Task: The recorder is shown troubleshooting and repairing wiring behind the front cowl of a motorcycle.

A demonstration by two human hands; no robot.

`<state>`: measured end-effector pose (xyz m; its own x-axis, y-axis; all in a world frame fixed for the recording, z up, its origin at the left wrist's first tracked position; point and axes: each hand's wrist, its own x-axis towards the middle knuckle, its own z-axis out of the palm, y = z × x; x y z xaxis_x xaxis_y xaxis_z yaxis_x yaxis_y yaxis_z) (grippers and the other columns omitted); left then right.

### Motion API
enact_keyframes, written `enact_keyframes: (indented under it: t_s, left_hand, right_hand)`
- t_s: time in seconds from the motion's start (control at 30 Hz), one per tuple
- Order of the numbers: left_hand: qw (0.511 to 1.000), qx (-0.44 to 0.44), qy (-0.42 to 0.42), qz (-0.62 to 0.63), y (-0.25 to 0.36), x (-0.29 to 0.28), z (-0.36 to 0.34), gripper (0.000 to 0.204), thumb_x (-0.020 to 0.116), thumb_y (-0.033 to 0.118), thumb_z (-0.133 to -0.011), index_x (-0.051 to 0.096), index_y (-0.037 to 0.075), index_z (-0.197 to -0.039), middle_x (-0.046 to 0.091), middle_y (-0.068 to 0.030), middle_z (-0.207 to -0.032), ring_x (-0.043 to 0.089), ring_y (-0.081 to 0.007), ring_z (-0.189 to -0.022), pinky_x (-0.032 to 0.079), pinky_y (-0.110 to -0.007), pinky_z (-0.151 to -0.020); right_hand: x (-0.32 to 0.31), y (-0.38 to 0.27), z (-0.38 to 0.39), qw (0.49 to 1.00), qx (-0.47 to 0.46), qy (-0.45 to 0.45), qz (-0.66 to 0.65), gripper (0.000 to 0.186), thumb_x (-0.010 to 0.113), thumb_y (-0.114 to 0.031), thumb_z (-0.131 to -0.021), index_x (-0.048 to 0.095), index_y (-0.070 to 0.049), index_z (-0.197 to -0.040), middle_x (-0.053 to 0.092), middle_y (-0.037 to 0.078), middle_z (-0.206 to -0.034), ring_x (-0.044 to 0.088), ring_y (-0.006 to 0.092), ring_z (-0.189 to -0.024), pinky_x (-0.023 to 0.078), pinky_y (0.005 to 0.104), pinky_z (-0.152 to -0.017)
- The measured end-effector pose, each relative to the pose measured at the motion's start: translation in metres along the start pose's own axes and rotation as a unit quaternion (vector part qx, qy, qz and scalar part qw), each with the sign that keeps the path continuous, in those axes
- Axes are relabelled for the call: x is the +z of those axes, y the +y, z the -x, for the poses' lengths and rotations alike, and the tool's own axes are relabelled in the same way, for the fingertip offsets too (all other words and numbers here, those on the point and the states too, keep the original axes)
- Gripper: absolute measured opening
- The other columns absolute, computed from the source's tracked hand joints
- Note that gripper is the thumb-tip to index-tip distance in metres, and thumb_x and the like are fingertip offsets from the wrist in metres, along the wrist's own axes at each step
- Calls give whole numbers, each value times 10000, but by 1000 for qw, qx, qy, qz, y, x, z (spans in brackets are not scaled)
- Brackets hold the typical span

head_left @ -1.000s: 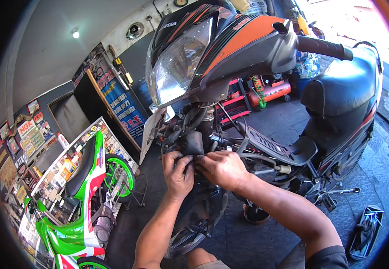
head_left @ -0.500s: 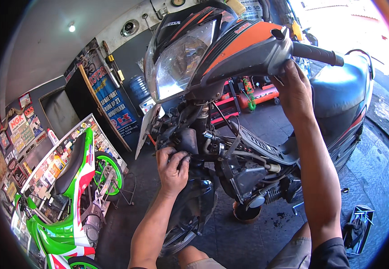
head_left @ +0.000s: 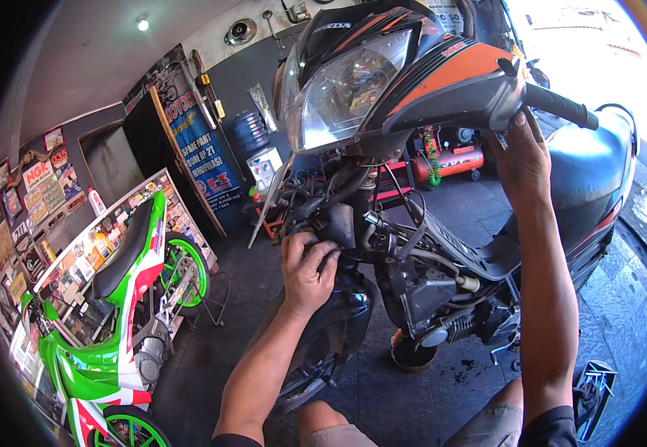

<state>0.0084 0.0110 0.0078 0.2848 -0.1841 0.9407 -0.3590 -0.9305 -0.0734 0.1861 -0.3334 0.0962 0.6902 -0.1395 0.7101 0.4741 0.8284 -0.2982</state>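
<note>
Before me stands a motorcycle with its front body panels off and its frame and engine [head_left: 443, 335] exposed. My right hand [head_left: 523, 167] reaches up to the lower end of the black and orange handlebar cover [head_left: 450, 93], just below the rubber grip [head_left: 562, 104]. Its fingers are closed at the cover's edge, some of them hidden behind it. Lower down, my left hand [head_left: 310, 272] is closed with bent fingers against a dark rounded part [head_left: 336, 223] above the black front fender [head_left: 346, 320]. What lies between those fingertips is hidden. The clear headlight [head_left: 353, 93] is above the left hand.
A green, white and red motorcycle [head_left: 126, 298] stands at left by a glass display case [head_left: 115, 231]. Below the engine sits a bowl [head_left: 413, 356], with dark spots on the floor beside it. A tool tray [head_left: 595, 395] lies at lower right; a red compressor [head_left: 450, 162] stands behind.
The view has shifted, so the motorcycle and both hands appear further right and slightly lower. Each hand stays at the same part of the motorcycle.
</note>
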Motion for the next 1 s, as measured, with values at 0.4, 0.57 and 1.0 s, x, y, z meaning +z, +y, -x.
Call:
enact_keyframes:
  t_s: [0.4,0.57,1.0]
  left_hand:
    - [1000,-6,2,14,2,0,0,222,791,29,-795,746,97,-1002,581,-106,-1059,562,-334,-1004,482,-448,-867]
    - [1000,-2,4,6,2,0,-1,216,791,16,-785,742,75,-988,585,-111,-1052,564,-323,-998,480,-431,-863]
    - [1000,4,-8,23,-1,-2,1,295,791,2,-765,737,91,-1042,580,-109,-1093,564,-340,-1016,490,-452,-880]
  right_hand:
    - [-1,0,1,1000,2,9,21,721,791,-325,-957,448,-28,-1517,634,123,-1385,557,262,-1357,353,495,-1201]
    - [-1,0,-1,999,-7,6,38,691,780,-339,-966,467,-50,-1510,628,117,-1394,563,256,-1344,376,489,-1174]
    - [71,97,180,775,-104,-307,543,163,787,-73,-803,767,-103,-962,634,58,-823,634,265,-790,492,383,-733]
